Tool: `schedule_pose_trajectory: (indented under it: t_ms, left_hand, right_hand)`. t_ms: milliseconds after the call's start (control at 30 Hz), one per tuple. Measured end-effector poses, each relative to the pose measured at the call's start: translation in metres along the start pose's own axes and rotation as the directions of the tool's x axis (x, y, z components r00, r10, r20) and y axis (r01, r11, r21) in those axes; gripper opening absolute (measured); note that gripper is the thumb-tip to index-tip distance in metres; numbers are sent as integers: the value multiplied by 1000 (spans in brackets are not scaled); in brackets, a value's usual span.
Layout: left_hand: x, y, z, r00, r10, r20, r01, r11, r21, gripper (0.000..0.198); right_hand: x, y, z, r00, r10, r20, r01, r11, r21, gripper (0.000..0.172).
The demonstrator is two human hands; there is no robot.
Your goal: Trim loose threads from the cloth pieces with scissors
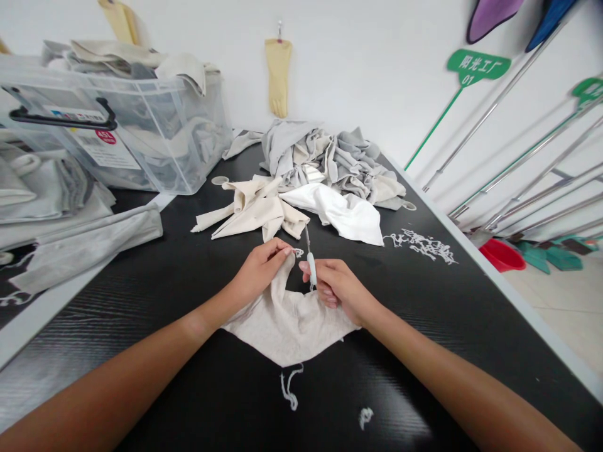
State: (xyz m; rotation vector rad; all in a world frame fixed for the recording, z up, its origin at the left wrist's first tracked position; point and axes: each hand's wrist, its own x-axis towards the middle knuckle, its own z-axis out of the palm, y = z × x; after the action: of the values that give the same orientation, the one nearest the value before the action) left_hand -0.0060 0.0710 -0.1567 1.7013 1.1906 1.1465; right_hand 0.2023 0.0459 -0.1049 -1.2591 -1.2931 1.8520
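Observation:
A beige cloth piece (296,320) lies partly on the black table, its upper corner lifted. My left hand (264,267) is closed on that corner, thumb and fingers pinched together, with a short white thread end (298,252) sticking out beside the fingertips. In my right hand (336,285) are small scissors (311,267) with a white handle, blades pointing up and away. The scissors are just right of the pinched corner, apart from the thread. A loose white thread (292,386) hangs from the cloth's near edge, and a small thread tuft (365,417) lies on the table.
Beyond my hands lie beige cloths (259,210), a white cloth (343,213) and a heap of grey fabric (320,150). Cut threads (421,245) are piled at right. A clear plastic bin (164,138) and folded cloths (47,182) stand left. Poles (513,182) lean beyond the table's right edge.

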Motion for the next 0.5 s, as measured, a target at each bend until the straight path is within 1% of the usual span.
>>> schedule_pose_trajectory:
  t_ms: [67, 133, 233, 333, 400, 500]
  left_hand:
    - [-1, 0, 0, 1000, 1, -16, -1, 1000, 2, 29]
    - [-1, 1, 0, 999, -6, -31, 6, 1000, 3, 30]
    - [-1, 2, 0, 998, -20, -53, 20, 1000, 7, 30]
    - [-1, 3, 0, 998, -30, -64, 31, 1000, 5, 29]
    - [-1, 3, -1, 997, -34, -68, 34, 999, -5, 29]
    - [-2, 5, -1, 996, -44, -82, 42, 999, -24, 29]
  right_hand:
    - [4, 4, -5, 997, 52, 54, -52, 999, 3, 45]
    - [6, 5, -9, 991, 78, 108, -79, 997, 4, 46]
    - [5, 4, -12, 984, 78, 162, -76, 997, -17, 49]
    - [3, 3, -10, 976, 77, 202, -64, 995, -71, 51]
    - [1, 3, -8, 975, 72, 210, -52, 993, -103, 52]
    - [-1, 4, -5, 984, 54, 169, -30, 989, -144, 54]
